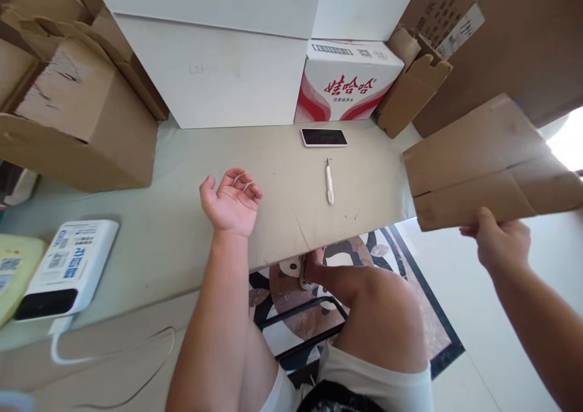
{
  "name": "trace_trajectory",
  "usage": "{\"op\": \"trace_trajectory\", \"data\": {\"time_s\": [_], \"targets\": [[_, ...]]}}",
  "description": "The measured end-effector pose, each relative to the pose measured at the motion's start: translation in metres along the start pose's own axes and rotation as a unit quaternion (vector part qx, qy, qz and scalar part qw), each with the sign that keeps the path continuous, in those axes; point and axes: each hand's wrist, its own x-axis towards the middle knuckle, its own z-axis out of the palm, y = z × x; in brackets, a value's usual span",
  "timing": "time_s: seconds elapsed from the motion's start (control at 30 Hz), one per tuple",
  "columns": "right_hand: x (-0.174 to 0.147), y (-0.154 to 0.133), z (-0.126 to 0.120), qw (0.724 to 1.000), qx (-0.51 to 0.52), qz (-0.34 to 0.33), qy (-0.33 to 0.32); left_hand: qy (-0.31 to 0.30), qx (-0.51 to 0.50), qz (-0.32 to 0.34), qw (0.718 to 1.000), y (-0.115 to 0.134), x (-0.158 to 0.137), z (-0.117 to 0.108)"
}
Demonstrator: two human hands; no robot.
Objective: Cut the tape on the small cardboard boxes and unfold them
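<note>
We're likely positioning creased cardboard [483, 160], our right hand [503, 242] gripping its lower edge, left hand [233, 202] loosely cupped, empty; the next move needs steadiness.

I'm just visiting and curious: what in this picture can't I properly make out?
All in the head view:
- Right hand: some finger parts are hidden by the cardboard piece it holds.
- Yellow object: cut off by the left picture edge.
- White device: its label's fine print is too small to read.
- Foot: partly hidden by the tabletop.
</note>
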Motion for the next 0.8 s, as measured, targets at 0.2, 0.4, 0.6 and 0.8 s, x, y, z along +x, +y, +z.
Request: {"op": "trace_trajectory", "data": {"time_s": [0.2, 0.4, 0.6, 0.8], "targets": [[0.097, -0.077, 0.058, 0.995, -0.056, -0.042, 0.075, 0.004, 0.01, 0.01, 1.0, 0.001, 0.004, -0.001], [0.1, -0.068, 0.085, 0.999, -0.027, 0.028, -0.002, 0.015, -0.02, 0.011, 1.0, 0.007, 0.009, 0.001], [-0.011, 0.015, 0.002, 0.981, -0.076, 0.129, -0.124, 0.011, -0.029, -0.003, 1.0, 0.012, 0.003, 0.006], [-0.113, 0.107, -0.11, 0.946, -0.116, 0.234, -0.194, 0.012, -0.015, -0.007, 1.0, 0.014, -0.009, 0.002]]}}
